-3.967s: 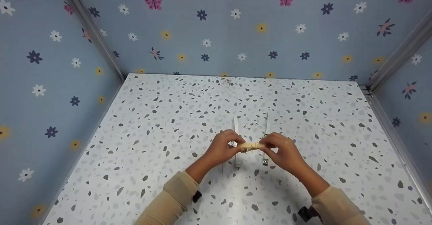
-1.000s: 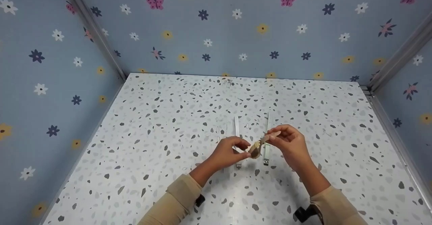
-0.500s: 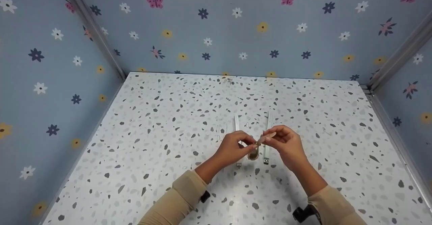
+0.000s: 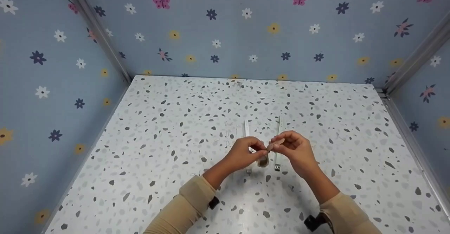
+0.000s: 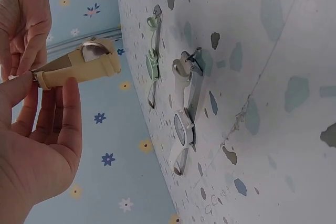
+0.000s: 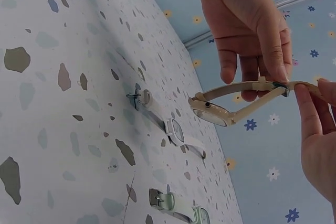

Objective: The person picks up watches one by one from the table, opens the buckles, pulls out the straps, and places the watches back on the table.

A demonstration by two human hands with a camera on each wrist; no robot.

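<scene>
A cream wristwatch is held up above the table, its strap bent into a loop with the case hanging at the lower end. My left hand pinches the strap at the metal buckle. With thumb and fingers, my right hand grips the strap's tail just beyond the buckle. How far the tail runs through the buckle is partly hidden by fingertips. Beneath the hands, a white wristwatch and a pale green wristwatch lie lengthwise on the table, side by side.
The speckled white table is bounded by blue flowered panels at the back and both sides. Small thin clear bits lie left of the white watch. Each wrist carries a black camera mount.
Four seconds ago the cream watch was stretched level between both hands; now it hangs looped. The left hand has shifted from the case up to the buckle, and the right hand has drawn closer.
</scene>
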